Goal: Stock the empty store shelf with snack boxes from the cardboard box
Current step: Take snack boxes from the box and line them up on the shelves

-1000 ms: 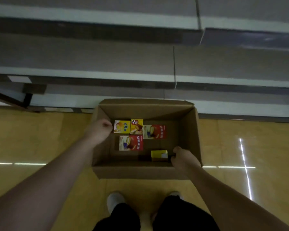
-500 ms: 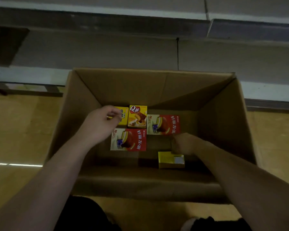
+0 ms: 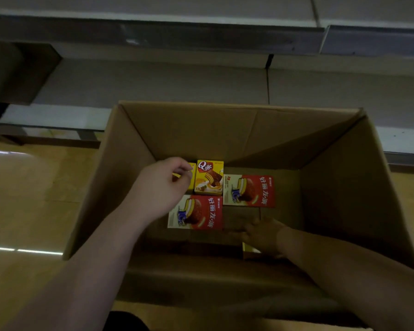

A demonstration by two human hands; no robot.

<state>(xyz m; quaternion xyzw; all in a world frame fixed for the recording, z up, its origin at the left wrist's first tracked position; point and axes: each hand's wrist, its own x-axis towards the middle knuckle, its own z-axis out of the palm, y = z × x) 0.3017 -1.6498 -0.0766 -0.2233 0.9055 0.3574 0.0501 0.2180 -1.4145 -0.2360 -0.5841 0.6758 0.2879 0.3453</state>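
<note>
An open cardboard box (image 3: 134, 149) stands on the floor in front of me. On its bottom lie a yellow Q-brand snack box (image 3: 209, 177), a red snack box (image 3: 249, 191) to its right and a second red snack box (image 3: 196, 212) nearer to me. My left hand (image 3: 163, 185) reaches in, its fingers curled and pinched around a yellow snack box (image 3: 192, 179) that it mostly hides. My right hand (image 3: 263, 235) lies low in the box over a small yellow box (image 3: 249, 250); only a corner of that box shows and the grip is hidden.
Grey store shelves (image 3: 153, 84) run across the top of the view behind the cardboard box, with a dark bracket (image 3: 17, 72) at the far left. Shiny yellow-brown floor (image 3: 22, 199) lies to the left of the box. My dark trousers (image 3: 127, 322) show at the bottom.
My view has dropped closer over the box. My right hand moved from beside the red box down onto the small yellow box. My left hand's fingers closed further on the yellow box.
</note>
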